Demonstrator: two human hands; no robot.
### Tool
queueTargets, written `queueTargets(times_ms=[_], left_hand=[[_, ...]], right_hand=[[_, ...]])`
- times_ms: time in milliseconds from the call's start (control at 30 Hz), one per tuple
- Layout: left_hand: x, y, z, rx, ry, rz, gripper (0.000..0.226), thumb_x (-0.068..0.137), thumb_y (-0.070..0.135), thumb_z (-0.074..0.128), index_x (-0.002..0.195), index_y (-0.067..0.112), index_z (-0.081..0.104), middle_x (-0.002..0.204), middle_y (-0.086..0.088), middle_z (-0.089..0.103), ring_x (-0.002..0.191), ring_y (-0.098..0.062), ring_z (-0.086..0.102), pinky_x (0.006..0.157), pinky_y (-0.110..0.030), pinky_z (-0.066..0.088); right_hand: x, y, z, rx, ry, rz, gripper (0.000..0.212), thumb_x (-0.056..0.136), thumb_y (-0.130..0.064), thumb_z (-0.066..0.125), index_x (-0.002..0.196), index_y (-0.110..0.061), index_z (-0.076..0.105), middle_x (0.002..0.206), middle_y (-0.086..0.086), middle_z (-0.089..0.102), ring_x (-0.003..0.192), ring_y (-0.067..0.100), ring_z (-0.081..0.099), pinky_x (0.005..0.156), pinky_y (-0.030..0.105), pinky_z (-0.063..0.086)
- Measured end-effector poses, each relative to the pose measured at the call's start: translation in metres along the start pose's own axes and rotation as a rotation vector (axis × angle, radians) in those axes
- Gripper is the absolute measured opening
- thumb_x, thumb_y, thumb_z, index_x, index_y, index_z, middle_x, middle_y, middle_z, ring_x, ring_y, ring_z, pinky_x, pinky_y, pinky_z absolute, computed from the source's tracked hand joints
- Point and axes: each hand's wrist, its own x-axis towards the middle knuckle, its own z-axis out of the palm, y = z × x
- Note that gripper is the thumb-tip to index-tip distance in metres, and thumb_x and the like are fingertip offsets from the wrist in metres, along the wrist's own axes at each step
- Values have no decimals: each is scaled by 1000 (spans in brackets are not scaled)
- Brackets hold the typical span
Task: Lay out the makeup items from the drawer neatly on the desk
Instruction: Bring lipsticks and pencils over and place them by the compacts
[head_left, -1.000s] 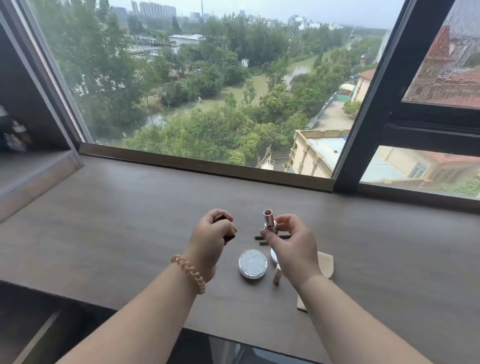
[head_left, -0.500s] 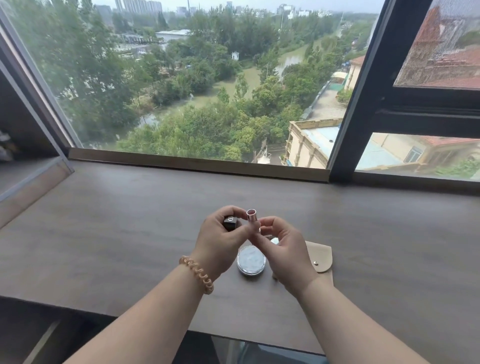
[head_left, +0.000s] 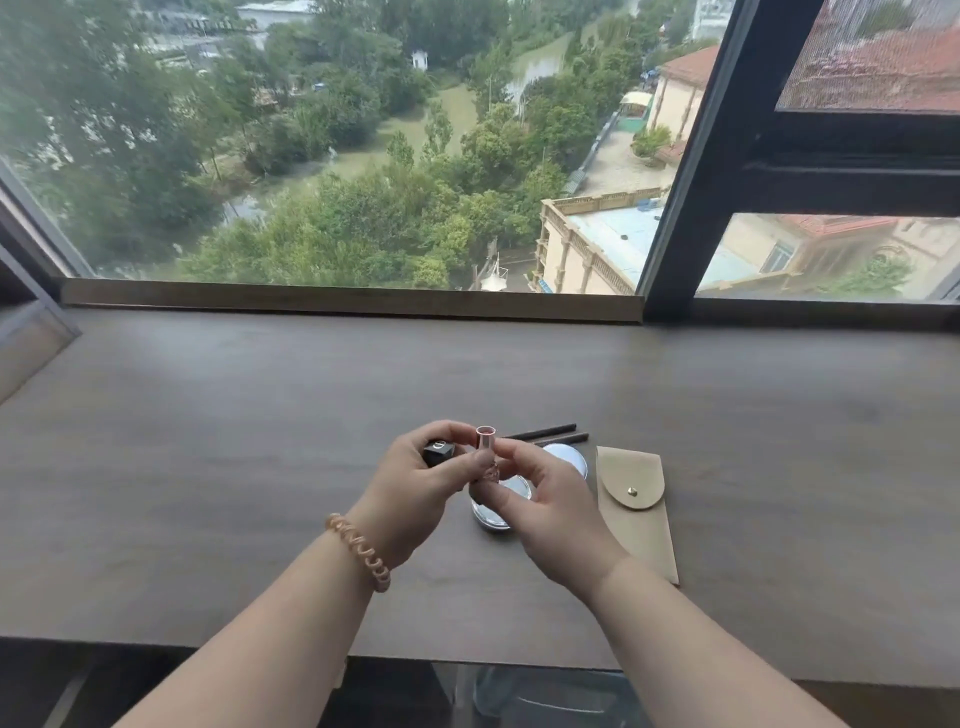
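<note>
Both hands meet over the middle of the desk (head_left: 208, 467), nearer its front edge than the window side. The left hand (head_left: 415, 483) curls its fingers round a black cap (head_left: 439, 453), thumb tip touching the lipstick (head_left: 487, 449). The right hand (head_left: 550, 509) pinches the lipstick's lower part between thumb and fingertips, the other fingers loosely bent. The lipstick stands upright, long axis vertical, open end up, above a round compact (head_left: 491, 517). Two pencils (head_left: 545, 434) and a beige pouch (head_left: 636, 509) lie just beside.
</note>
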Motion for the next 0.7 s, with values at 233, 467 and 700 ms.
queueTargets(times_ms=[233, 467, 700], left_hand=[[4, -33, -18, -35, 9, -110, 13, 76, 11, 72, 88, 10, 68, 72, -7, 69, 72, -21, 66, 69, -25, 53], [2, -55, -26, 44, -85, -217, 16, 82, 8, 67, 96, 1, 66, 67, 0, 64, 65, -10, 60, 62, -18, 48], [2, -85, -14, 212, -117, -321, 28, 81, 6, 68, 106, 17, 60, 70, 8, 62, 65, -2, 56, 61, -12, 44]], right_hand=[[0, 29, 25, 13, 157, 195, 43, 70, -42, 79, 109, -31, 64, 88, -5, 68, 88, 1, 62, 77, 18, 44], [-7, 48, 34, 271, 60, 275, 31, 82, -15, 71, 111, -25, 64, 84, -1, 74, 82, 7, 68, 76, 19, 52], [-15, 88, 30, -68, 219, 384, 15, 75, -31, 76, 87, -26, 71, 90, -5, 69, 84, 1, 60, 77, 17, 46]])
